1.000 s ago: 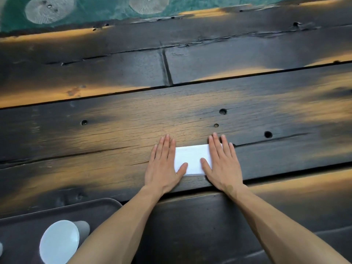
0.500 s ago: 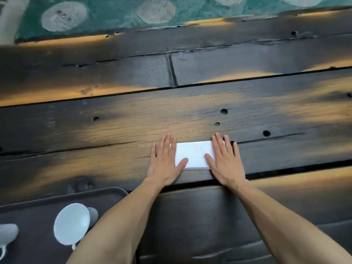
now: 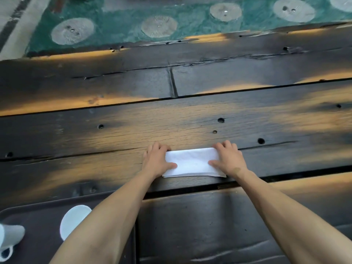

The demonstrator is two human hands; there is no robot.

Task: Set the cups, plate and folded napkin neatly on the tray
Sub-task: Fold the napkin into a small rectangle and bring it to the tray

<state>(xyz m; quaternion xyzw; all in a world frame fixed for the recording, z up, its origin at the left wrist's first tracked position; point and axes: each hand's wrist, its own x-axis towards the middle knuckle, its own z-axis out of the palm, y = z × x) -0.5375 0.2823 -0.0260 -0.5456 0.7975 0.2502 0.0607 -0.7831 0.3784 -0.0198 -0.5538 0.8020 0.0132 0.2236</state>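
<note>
Two bare forearms and hands, seen from above.

The left hand (image 3: 157,161) and right hand (image 3: 229,161) wear no gloves, rings, watch or bracelets. Both forearms are uncovered, with no sleeve in view. The right wrist bears a small darker mark.

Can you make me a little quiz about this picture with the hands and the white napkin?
1. True or false: the folded napkin already lies on the tray.
2. What does each hand do? A) the left hand and right hand each hold one end of the napkin, B) both lift a cup, C) both hang idle.
3. Fill in: the white cup on the tray lies on its ____.

Key: 1. False, it lies on the dark wooden table, apart from the tray. 2. A, thumbs on top, fingers curled at its far edge. 3. Side.
</note>
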